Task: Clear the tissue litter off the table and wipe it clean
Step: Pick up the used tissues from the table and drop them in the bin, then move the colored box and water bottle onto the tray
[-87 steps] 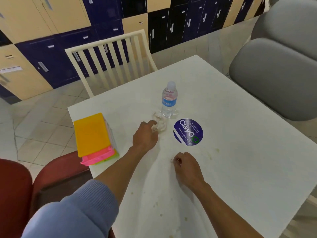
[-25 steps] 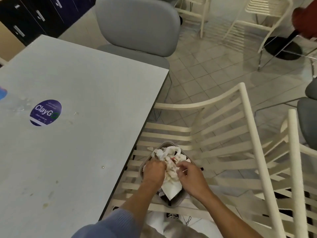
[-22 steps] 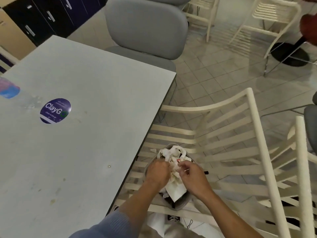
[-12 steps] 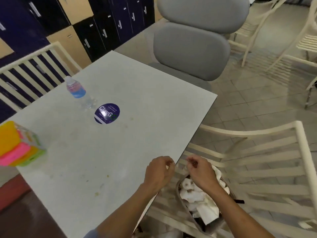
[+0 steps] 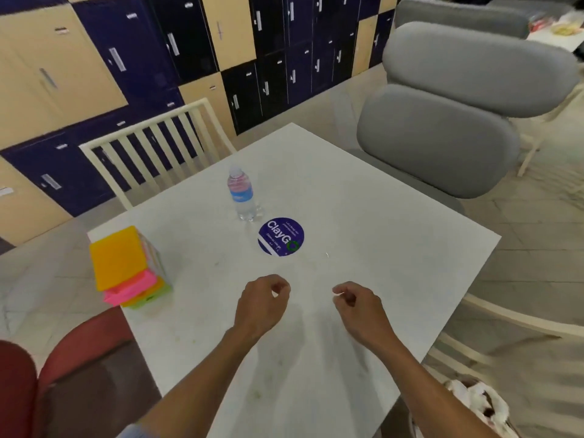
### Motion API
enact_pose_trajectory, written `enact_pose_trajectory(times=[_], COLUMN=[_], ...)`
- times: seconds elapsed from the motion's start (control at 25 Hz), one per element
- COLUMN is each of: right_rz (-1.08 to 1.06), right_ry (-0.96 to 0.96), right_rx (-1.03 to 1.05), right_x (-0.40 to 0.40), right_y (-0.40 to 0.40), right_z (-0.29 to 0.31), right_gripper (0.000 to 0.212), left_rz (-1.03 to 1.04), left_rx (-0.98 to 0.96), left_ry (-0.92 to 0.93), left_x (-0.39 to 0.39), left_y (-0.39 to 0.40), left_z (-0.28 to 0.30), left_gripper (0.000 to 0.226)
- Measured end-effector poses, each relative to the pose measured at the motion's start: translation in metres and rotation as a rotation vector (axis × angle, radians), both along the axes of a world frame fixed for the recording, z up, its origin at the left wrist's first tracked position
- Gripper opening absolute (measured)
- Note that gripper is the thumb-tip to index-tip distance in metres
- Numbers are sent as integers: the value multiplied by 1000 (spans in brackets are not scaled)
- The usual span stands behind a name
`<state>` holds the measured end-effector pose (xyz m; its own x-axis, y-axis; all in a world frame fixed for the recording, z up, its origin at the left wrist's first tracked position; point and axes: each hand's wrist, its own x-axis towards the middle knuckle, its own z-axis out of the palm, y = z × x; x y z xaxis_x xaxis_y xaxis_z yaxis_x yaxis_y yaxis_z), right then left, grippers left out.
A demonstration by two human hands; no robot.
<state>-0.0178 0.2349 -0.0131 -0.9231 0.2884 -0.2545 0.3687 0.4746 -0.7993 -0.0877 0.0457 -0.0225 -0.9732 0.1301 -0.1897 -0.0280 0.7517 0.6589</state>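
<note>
Crumpled tissues (image 5: 474, 398): in a bin (image 5: 455, 415) below the table's near right corner, cut off by the frame edge. Table (image 5: 363, 216): white, faint stains near its front. On it: water bottle (image 5: 241, 196) upright, beside a round blue sticker (image 5: 281, 236); tissue box (image 5: 126, 267), contents not visible. Left hand (image 5: 262, 303) and right hand (image 5: 358, 306): above the table, fingers loosely curled, empty

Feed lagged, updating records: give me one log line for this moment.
left hand: empty, over white table | right hand: empty | crumpled white tissues: in bin | clear plastic water bottle: upright | wiping: not started
</note>
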Motion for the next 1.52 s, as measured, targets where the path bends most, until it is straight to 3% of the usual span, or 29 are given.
enact_pose_trajectory(times=[0.32, 0.56, 0.8, 0.88, 0.96, 1.12, 1.2, 1.28, 1.4, 1.52], right_rz=[76, 218, 340, 369, 414, 465, 460, 442, 436, 438], right_ry=[-15, -7, -16, -60, -147, -306, -354, -382, -405, -393], right_rx=[-5, -37, -143, -215, -288, -411, -425, -468, -556, -607], right_x=[-104, -159, -185, -188, -190, -192, -194, -194, -192, -184], right_y=[-78, -152, -232, -254, -272, -293, -299, -304, -310, -312], right_z=[-5, -2, 6, 9, 8, -3, -8, -10, -9, -4], right_gripper=[16, 14, 12, 23, 39, 90, 99, 83, 50, 36], left_rz=[179, 294, 443, 534, 645, 830, 847, 819, 789, 789], left_rx=[101, 161, -54, -93, 20, 567, 749, 817, 873, 898], left_ry=[11, 192, 412, 356, 219, -135, -299, -406, -406, -351], left_x=[-83, -103, -114, -108, -100, -91, -89, -86, -80, -70], left_y=[-81, -141, -229, -252, -264, -274, -284, -291, -284, -277], left_z=[11, 46, 46, 39, 38, 31, 15, -1, -3, -1], left_gripper=[9, 10, 28, 47, 65, 75, 91, 99, 57, 45])
